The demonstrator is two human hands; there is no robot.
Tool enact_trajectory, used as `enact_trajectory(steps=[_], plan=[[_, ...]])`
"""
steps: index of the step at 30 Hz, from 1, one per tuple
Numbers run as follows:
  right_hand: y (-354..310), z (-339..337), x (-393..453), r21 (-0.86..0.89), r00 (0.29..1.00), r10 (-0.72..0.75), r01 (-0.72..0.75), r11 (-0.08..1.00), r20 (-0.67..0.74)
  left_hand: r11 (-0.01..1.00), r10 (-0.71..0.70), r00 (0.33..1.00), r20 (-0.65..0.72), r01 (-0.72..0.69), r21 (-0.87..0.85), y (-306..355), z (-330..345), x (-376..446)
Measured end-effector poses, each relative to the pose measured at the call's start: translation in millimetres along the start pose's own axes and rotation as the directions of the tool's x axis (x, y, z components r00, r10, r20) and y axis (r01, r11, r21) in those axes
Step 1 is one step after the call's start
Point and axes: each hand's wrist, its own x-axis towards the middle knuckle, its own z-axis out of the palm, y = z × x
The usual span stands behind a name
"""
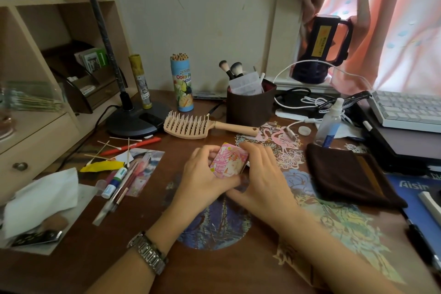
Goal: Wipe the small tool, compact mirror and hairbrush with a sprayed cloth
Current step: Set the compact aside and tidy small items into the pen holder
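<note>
1. Near the middle of the table (pixel 238 267), my left hand (pixel 202 179) and my right hand (pixel 260 174) both curl their grip round the pink compact mirror (pixel 230 160), which is tilted
2. My left wrist wears a metal watch (pixel 148 254)
3. A dark brown cloth (pixel 350 174) lies flat toward the right edge
4. Past the mirror, the beige hairbrush (pixel 198 124) lies bristles up
5. A clear spray bottle (pixel 330 122) stands right of the hairbrush, behind the cloth
</note>
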Motion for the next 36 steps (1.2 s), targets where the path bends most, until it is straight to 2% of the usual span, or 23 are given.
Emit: enact_trajectory(steps=[7, 14, 18, 24, 29, 36], plan=[[2, -2, 0, 0.031, 0.999, 0.038, -0.039, 0.999, 0.038, 0.999, 0.021, 1.000, -0.013, -0.020, 0.046, -8, -4, 6], [29, -33, 4, 0.009, 0.966, 0.066, -0.071, 0.997, 0.251, 0.969, 0.118, 0.989, 0.089, -0.135, 0.209, -13, -22, 11], [50, -53, 5, -0.052, 0.925, 0.144, -0.134, 0.990, 0.352, 0.946, 0.056, 0.979, 0.197, -0.115, 0.302, -17, -36, 16], [67, -61, 8, -0.088, 0.889, 0.233, -0.216, 0.973, 0.394, 0.915, 0.039, 0.952, 0.303, -0.156, 0.373, -14, -65, 34], [72, -56, 6, -0.133, 0.863, 0.247, -0.209, 0.969, 0.441, 0.903, -0.020, 0.937, 0.348, -0.132, 0.410, -27, -79, 48], [77, -58, 4, -0.191, 0.858, 0.269, -0.204, 0.960, 0.438, 0.894, -0.079, 0.904, 0.420, -0.122, 0.431, -42, -92, 70]])
